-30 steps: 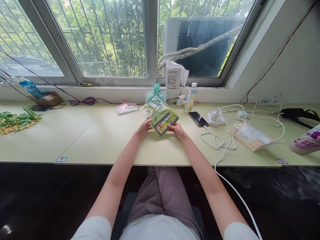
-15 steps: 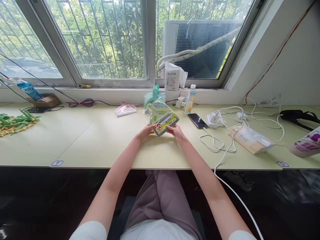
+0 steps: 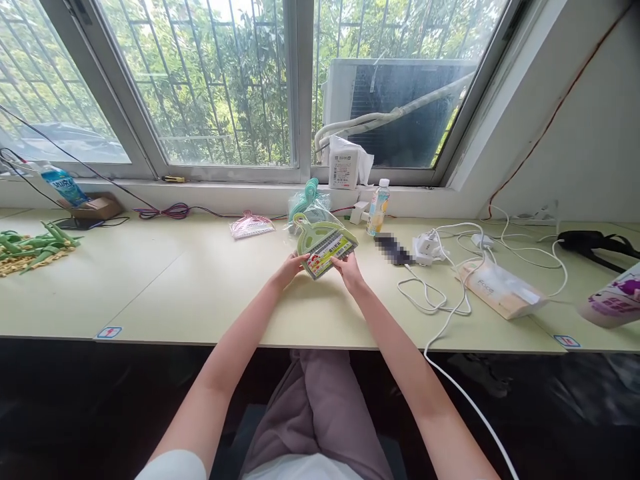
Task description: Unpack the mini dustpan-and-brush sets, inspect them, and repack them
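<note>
Between my two hands is a light green mini dustpan and brush set [image 3: 326,248] in clear wrapping, with a yellow and black label facing up. My left hand [image 3: 291,269] grips its lower left edge, and my right hand [image 3: 349,269] pinches its lower right edge. The set is tilted above the desk, handle end away from me. Just behind it lies a teal set [image 3: 309,197] in a clear plastic bag, partly hidden by the green one. A pink set [image 3: 251,225] in clear wrapping rests on the desk to the left.
Right of my hands are a drink bottle [image 3: 379,208], a blurred-out phone [image 3: 393,249], a white charger [image 3: 428,247] with tangled cables and a tissue pack [image 3: 503,287]. Green pods [image 3: 40,247] lie far left. A tissue box [image 3: 345,165] stands on the window sill.
The view has shifted slightly, so the desk sits a little lower in the picture. Both hands keep hold of the green set, whose label faces me slightly differently.
</note>
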Tool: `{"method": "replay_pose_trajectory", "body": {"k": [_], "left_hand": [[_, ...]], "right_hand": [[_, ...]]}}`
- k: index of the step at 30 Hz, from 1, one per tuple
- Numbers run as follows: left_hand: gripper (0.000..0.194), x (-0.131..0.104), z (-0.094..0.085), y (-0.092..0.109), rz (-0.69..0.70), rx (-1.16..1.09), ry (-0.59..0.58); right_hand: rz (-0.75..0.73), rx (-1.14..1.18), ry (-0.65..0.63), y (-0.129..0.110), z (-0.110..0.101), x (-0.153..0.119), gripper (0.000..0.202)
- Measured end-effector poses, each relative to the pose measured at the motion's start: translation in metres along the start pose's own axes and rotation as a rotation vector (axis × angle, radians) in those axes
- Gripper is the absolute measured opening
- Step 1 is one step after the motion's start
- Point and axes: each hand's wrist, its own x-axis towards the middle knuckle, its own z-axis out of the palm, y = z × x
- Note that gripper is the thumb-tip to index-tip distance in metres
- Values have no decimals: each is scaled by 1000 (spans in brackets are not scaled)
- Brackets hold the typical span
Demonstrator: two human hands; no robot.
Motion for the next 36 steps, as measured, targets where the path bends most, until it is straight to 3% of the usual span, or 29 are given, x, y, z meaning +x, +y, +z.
{"method": "replay_pose_trajectory", "body": {"k": [7,14,21,23,28,33,36], "left_hand": [[58,0,-1,3,-35,58,17],[59,-5,5,5,-82,147,-103],[62,-13,32,6,-131,237,-304],[63,-12,36,5,-132,212,-283],[61,-4,34,-1,-7,197,-47],[60,-5,35,0,51,306,-105],[63,-9,38,-1,6,279,-165]], "right_hand": [[33,16,17,7,-8,10,40],[34,69,27,13,-10,11,33],[-40,152,130,18,-17,13,32],[-40,156,137,19,-18,14,33],[28,121,117,17,-19,17,34],[105,93,94,13,-24,19,34],[132,104,106,13,-27,20,33]]}}
